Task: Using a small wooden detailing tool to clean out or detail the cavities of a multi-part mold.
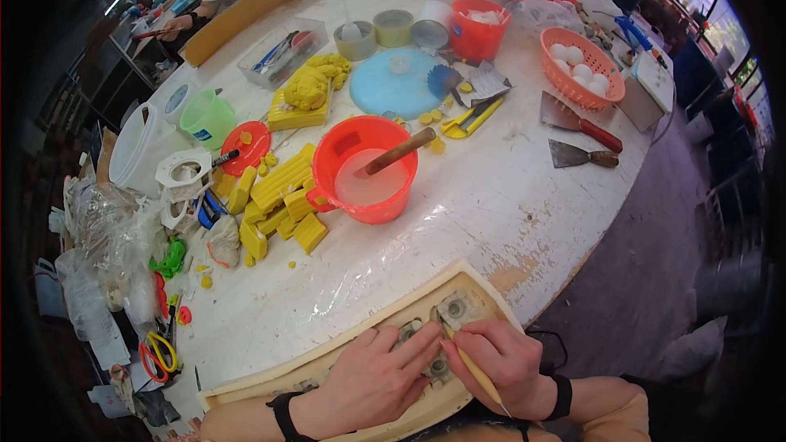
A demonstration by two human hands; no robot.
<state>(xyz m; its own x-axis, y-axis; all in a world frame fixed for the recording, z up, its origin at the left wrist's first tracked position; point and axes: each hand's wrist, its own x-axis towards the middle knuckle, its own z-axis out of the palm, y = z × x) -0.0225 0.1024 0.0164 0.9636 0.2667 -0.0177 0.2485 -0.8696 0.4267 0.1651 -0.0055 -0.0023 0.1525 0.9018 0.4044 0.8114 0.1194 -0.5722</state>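
A long cream-coloured tray-like mould (393, 308) lies at the near table edge, with several grey round pieces (457, 308) set in it. My left hand (368, 376) rests across it, fingers stretched out and fingertips close to the middle pieces. In my right hand (501, 360) is a slim modelling tool (477, 372) with a yellowish wooden handle and thin metal ends, gripped like a pen. Its upper tip points to the gap beside the far-right grey piece. My left fingers partly cover the other pieces, and the left thumb is mostly hidden.
Beyond the mould stands a red bucket (360, 196) of cloudy liquid with a wooden stick (401, 151). Yellow clay blocks (282, 184) lie left of it. Two scrapers (581, 120) and a basket of white balls (550, 39) are at right. Scissors (159, 358) lie at left.
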